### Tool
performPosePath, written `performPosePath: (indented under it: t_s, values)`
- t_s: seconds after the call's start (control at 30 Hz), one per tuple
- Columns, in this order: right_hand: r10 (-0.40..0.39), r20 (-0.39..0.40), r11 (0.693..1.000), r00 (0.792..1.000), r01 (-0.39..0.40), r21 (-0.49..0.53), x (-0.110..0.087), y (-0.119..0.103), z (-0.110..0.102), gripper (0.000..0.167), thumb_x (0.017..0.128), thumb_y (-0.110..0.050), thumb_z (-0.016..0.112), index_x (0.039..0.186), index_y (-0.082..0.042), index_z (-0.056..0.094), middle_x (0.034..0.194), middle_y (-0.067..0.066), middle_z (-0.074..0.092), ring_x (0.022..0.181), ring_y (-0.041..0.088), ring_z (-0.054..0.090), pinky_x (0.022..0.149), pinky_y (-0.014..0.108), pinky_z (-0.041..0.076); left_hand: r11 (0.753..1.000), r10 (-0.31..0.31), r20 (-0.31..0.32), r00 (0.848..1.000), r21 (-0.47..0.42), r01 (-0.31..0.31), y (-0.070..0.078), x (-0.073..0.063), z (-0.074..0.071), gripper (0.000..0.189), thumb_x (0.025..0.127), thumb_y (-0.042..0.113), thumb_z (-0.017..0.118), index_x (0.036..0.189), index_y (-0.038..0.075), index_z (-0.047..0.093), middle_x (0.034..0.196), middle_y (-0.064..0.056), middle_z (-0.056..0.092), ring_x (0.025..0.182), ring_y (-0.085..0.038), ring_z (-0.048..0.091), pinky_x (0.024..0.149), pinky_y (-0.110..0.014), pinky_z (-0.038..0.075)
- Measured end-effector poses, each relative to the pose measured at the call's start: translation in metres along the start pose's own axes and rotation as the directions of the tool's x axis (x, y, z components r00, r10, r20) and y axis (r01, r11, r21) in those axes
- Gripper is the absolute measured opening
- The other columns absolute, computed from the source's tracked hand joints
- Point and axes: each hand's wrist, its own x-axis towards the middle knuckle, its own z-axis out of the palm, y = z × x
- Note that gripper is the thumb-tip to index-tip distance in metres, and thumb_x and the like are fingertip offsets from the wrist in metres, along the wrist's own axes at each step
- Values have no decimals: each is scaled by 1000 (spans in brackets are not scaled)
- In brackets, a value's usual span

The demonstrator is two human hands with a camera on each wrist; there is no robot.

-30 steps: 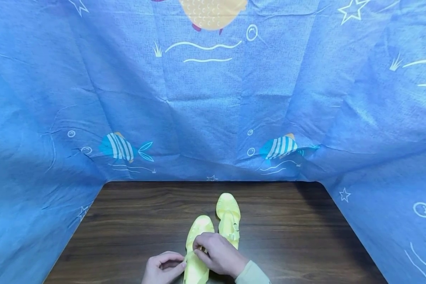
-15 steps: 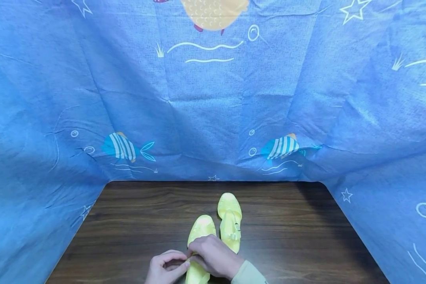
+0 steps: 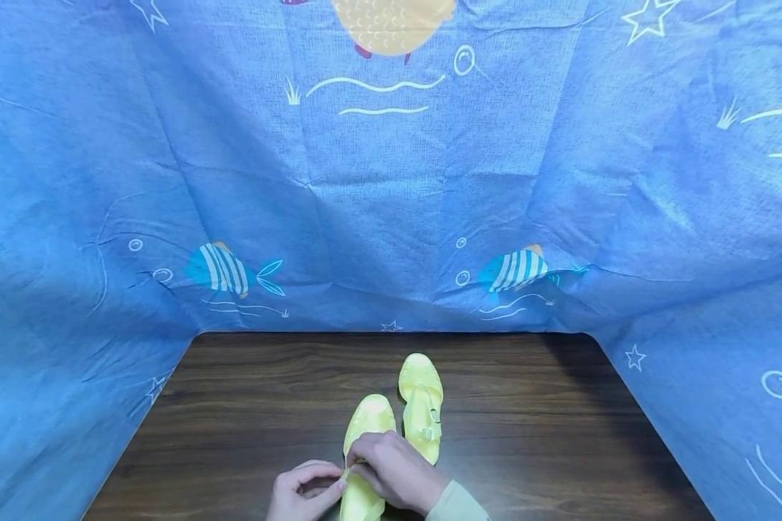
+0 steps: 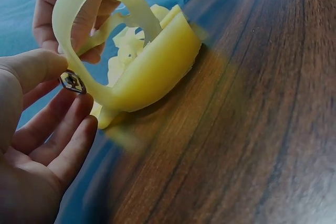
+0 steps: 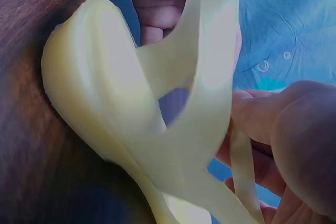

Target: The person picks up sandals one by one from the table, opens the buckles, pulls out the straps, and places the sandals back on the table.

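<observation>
Likely light and flexible, the yellow shoe (image 4: 157, 72) stands on the desk (image 3: 528, 434) beneath the right fingers (image 3: 368, 444), which pinch its thin strap (image 5: 242, 166); the left fingers (image 4: 73, 142) hold the buckle (image 4: 72, 81), a sound grip.

Two yellow shoes (image 3: 370, 416) (image 3: 419, 373) are counted, two metal buckles (image 4: 72, 81) (image 3: 435, 416) shown across the views, two hands (image 3: 300, 493) (image 3: 397, 470) seen, one pale sleeve (image 3: 457, 504) glimpsed, one desk (image 3: 547, 427) seen, two whole striped fish (image 3: 220, 269) (image 3: 516, 270) and five outlined stars (image 3: 650, 22) (image 3: 148, 13) (image 3: 392, 327) (image 3: 635, 357) (image 3: 157, 388) printed on blue cloth (image 3: 378, 224).

The head view's lower edge seems to crop the nearer shoe (image 3: 370, 418).
</observation>
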Motion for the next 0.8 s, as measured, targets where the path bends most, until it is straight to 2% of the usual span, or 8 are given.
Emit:
performPosePath:
  t_s: [0.13, 0.2, 0.27, 0.37, 0.57, 0.63, 0.7, 0.8]
  values:
    - [61, -38, 998, 997, -60, 8, -2, 6, -11, 9, 95, -10, 76, 94, -16, 70, 91, -11, 69, 85, -3, 62, 80, 10, 49, 999, -24, -41, 999, -24, 24, -1, -3, -1, 19, 75, -24, 76, 90, -12, 74, 87, 1, 77, 77, -4, 74, 66, -22, 61]
    - [67, -58, 998, 996, -67, -1, -3, 9, -16, 10, 93, -9, 78, 93, -16, 70, 90, -10, 69, 84, -1, 62, 80, 12, 50, 999, -39, -55, 998, -27, 38, -1, -4, -2, 20, 75, -24, 76, 90, -11, 74, 87, 2, 76, 77, -4, 74, 66, -22, 61]
    - [42, -59, 999, 997, -43, -17, -3, 10, -19, 11, 92, -10, 79, 92, -16, 70, 89, -11, 69, 84, -1, 63, 80, 12, 50, 998, -55, -68, 996, -26, 53, -2, -4, -1, 20, 74, -23, 76, 90, -11, 74, 87, 3, 76, 77, -5, 74, 66, -23, 61]
    - [-11, -15, 1000, 1000, 10, -20, -2, 8, -17, 9, 93, -11, 78, 93, -17, 72, 89, -13, 71, 85, -1, 64, 82, 12, 50, 998, -66, -74, 995, -30, 64, -1, -5, 1, 19, 74, -23, 76, 90, -13, 73, 87, 3, 75, 77, -6, 74, 66, -24, 61]
    - [-97, 85, 995, 992, 95, 27, 0, 2, -8, 9, 93, -12, 78, 94, -20, 74, 91, -14, 73, 87, -7, 64, 88, 11, 49, 999, -25, -39, 999, -45, 23, -2, -5, 1, 18, 77, -25, 74, 93, -16, 70, 89, -5, 76, 79, -7, 74, 66, -24, 62]
    - [-110, 107, 994, 988, 109, 20, 0, -1, -7, 8, 94, -14, 77, 95, -22, 75, 94, -16, 74, 94, -7, 66, 96, 22, 53, 999, -17, -24, 1000, -50, 16, -2, -4, 1, 18, 78, -24, 73, 95, -17, 69, 90, -6, 76, 79, -7, 75, 66, -24, 62]
    - [-114, 134, 993, 984, 114, 9, 0, -3, -7, 9, 94, -15, 77, 97, -23, 76, 98, -17, 74, 107, -3, 67, 105, 39, 54, 999, -8, -8, 1000, -53, 8, -2, -4, 1, 19, 79, -24, 72, 96, -18, 69, 91, -4, 76, 80, -7, 75, 67, -24, 62]
    - [-106, 174, 994, 979, 110, -14, -1, -5, -9, 11, 94, -15, 77, 99, -25, 75, 102, -20, 74, 124, 3, 64, 110, 62, 46, 998, 15, 11, 1000, -59, -14, -3, -2, 1, 20, 79, -25, 71, 97, -18, 68, 94, 2, 77, 81, -6, 75, 67, -24, 62]
